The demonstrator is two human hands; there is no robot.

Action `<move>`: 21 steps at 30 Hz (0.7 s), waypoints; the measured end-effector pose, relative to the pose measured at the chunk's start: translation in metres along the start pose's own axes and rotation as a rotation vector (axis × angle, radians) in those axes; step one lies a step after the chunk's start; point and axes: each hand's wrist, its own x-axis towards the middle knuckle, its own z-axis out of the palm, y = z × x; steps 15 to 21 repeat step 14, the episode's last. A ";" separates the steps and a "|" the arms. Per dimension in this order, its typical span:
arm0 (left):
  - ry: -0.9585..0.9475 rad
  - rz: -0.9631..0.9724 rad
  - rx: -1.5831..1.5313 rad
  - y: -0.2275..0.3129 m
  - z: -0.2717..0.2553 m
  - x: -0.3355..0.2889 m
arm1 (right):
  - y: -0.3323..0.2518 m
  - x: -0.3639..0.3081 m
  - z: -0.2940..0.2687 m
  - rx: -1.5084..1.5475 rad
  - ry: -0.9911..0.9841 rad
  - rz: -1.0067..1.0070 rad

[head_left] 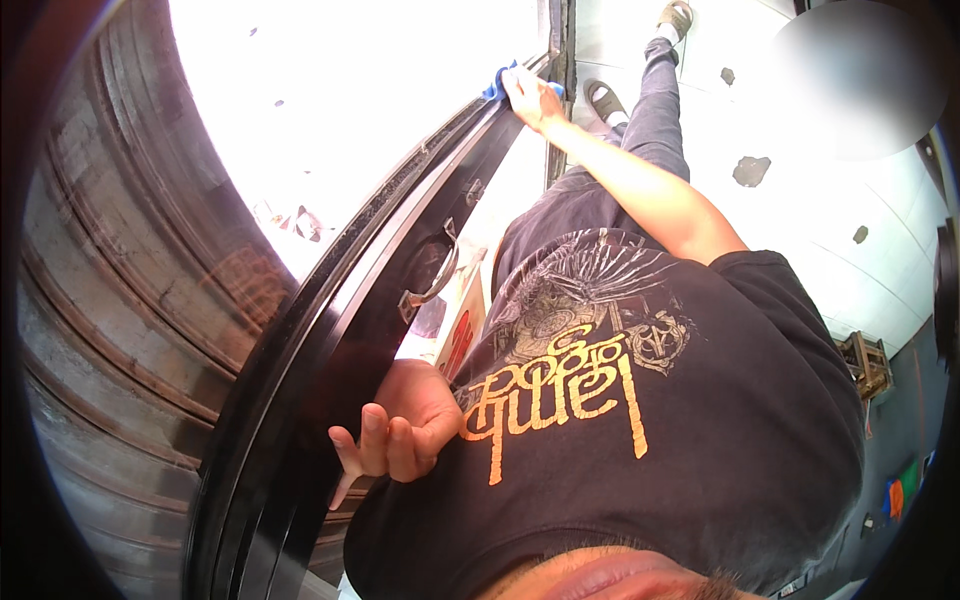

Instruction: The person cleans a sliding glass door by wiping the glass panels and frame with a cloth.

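Note:
Far up along a black door frame (350,310), my right hand (535,103) grips a blue cloth (498,83) and presses it on the frame's edge. My right arm is stretched out in front of me. Down on the left, my left hand (405,425) is held up beside the frame with loosely bent fingers, apart from each other. It holds nothing; I cannot tell whether its fingertips touch the frame. A curved metal handle (436,275) is fixed to the frame between my two hands.
Left of the door is a ribbed metal shutter (130,330). Pale floor tiles (820,200) with dark patches lie at the right, beyond my sandalled feet. A wooden crate (866,366) stands at the right. Strong glare washes out the area past the door.

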 end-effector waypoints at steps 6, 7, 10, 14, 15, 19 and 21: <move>0.004 -0.019 -0.032 -0.002 0.006 0.000 | -0.013 -0.012 -0.008 0.053 0.038 0.110; -0.008 -0.041 0.020 0.000 -0.009 -0.008 | -0.036 -0.036 -0.008 0.094 0.099 -0.048; 0.040 -0.001 -0.064 -0.002 -0.004 0.001 | -0.118 -0.078 -0.034 0.254 -0.036 -0.074; -0.145 0.043 -0.091 -0.010 -0.010 -0.002 | -0.199 -0.115 -0.046 0.175 0.093 -0.719; -0.145 0.043 -0.091 -0.010 -0.010 -0.002 | -0.199 -0.115 -0.046 0.175 0.093 -0.719; -0.145 0.043 -0.091 -0.010 -0.010 -0.002 | -0.199 -0.115 -0.046 0.175 0.093 -0.719; -0.145 0.043 -0.091 -0.010 -0.010 -0.002 | -0.199 -0.115 -0.046 0.175 0.093 -0.719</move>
